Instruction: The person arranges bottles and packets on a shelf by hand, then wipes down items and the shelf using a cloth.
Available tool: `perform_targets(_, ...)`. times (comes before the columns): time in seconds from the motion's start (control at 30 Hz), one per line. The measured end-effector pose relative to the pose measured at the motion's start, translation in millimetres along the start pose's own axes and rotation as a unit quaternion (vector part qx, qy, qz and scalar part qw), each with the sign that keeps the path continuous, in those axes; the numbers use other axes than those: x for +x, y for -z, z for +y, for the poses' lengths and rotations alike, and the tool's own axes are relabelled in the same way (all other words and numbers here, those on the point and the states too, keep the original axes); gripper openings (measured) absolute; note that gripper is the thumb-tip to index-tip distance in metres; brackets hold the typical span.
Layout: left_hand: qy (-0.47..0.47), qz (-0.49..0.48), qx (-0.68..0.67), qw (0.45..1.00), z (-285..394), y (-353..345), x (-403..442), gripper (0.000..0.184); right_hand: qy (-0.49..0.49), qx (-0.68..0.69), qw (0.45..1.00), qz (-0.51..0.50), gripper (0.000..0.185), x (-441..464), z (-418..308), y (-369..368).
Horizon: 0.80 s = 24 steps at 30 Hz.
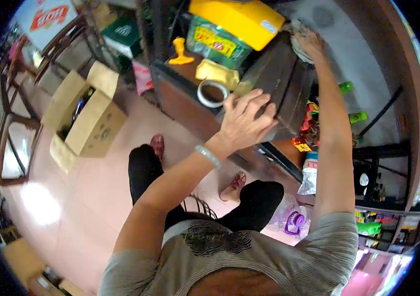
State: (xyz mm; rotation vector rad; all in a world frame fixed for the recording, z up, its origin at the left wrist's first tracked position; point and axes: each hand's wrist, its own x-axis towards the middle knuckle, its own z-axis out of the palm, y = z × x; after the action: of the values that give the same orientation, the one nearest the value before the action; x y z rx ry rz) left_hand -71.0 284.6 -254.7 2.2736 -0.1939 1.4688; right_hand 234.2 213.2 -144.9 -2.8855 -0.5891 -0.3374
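Note:
My left hand (248, 118) rests with spread fingers on the near end of a long dark brown box (281, 81), a bracelet on its wrist. Stretched out to the far end of the box, my right hand (308, 45) has its fingers closed round a grey cloth (299, 37). A roll of tape (213, 93) lies just left of my left hand, beside a yellow packet (217, 74). Behind them are a green packed container (217, 42) and a yellow box (239, 19).
An open cardboard box (96, 126) stands on the floor at the left, near wooden chairs (10, 148). An orange tool (180, 52) stands on the brown surface. Red packets (308, 121) and green bottles (358, 117) lie right of the brown box. A purple-capped jug (295, 222) is by my leg.

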Motion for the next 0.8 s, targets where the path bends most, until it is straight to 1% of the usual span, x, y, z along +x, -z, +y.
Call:
perform_targets(0.07, 0.015, -0.003, -0.003, 1.000, 2.2, 4.8, -1.4, 0.036, 0.005, -0.022, 1.000, 0.009, 0.060, -22.8, -13.8, 6.1)
perform_targets(0.17, 0.045, -0.043, -0.009, 0.998, 9.1, 13.6, 0.1, 0.033, -0.013, -0.076, 0.997, -0.008, 0.062, -64.0, -30.1, 14.7)
perform_targets(0.27, 0.013, -0.088, 0.052, 0.995, 7.7, 25.8, -2.2, 0.036, 0.013, -0.085, 0.996, 0.026, 0.062, -106.0, -40.6, 16.2)
perform_targets(0.3, 0.009, -0.110, 0.050, 0.993, 6.6, 32.2, -5.4, 0.042, 0.007, -0.073, 0.997, 0.019, 0.061, -128.0, -53.9, 26.3)
perform_targets(0.33, 0.053, -0.106, 0.043, 0.992, 6.3, 39.2, -12.2, 0.044, 0.041, -0.074, 0.995, 0.051, 0.059, -143.6, -56.8, 25.8)
perform_targets(0.4, 0.135, -0.098, 0.027, 0.986, 4.6, 51.2, -34.4, 0.046, 0.094, -0.070, 0.991, 0.063, 0.056, -177.4, -66.0, 34.4)
perform_targets(0.47, 0.225, -0.104, 0.034, 0.968, -11.2, 50.4, -69.9, 0.045, 0.209, -0.036, 0.969, 0.129, 0.053, -201.6, -64.9, 38.2)
perform_targets(0.5, 0.221, -0.113, 0.079, 0.965, -23.6, 46.8, -86.2, 0.044, 0.251, -0.012, 0.956, 0.149, 0.051, -209.1, -64.3, 38.7)
perform_targets(0.53, 0.217, -0.123, 0.125, 0.960, -32.4, 46.2, -91.6, 0.042, 0.230, -0.009, 0.967, 0.106, 0.052, -228.0, -77.6, 55.1)
perform_targets(0.63, 0.158, -0.158, 0.106, 0.969, -55.6, 38.3, -87.4, 0.038, 0.282, 0.035, 0.952, 0.118, 0.045, -248.7, -74.4, 57.1)
perform_targets(0.73, 0.137, -0.250, 0.152, 0.946, -74.3, 21.5, -78.3, 0.032, 0.304, 0.084, 0.943, 0.109, 0.041, -257.2, -70.4, 60.1)
perform_targets(0.77, 0.137, -0.271, 0.180, 0.936, -79.6, 16.4, -76.6, 0.023, 0.303, 0.109, 0.940, 0.110, 0.040, -255.6, -66.5, 60.4)
perform_targets(0.8, 0.122, -0.272, 0.185, 0.936, -83.8, 14.0, -74.6, 0.020, 0.303, 0.134, 0.937, 0.111, 0.040, -254.7, -64.1, 60.3)
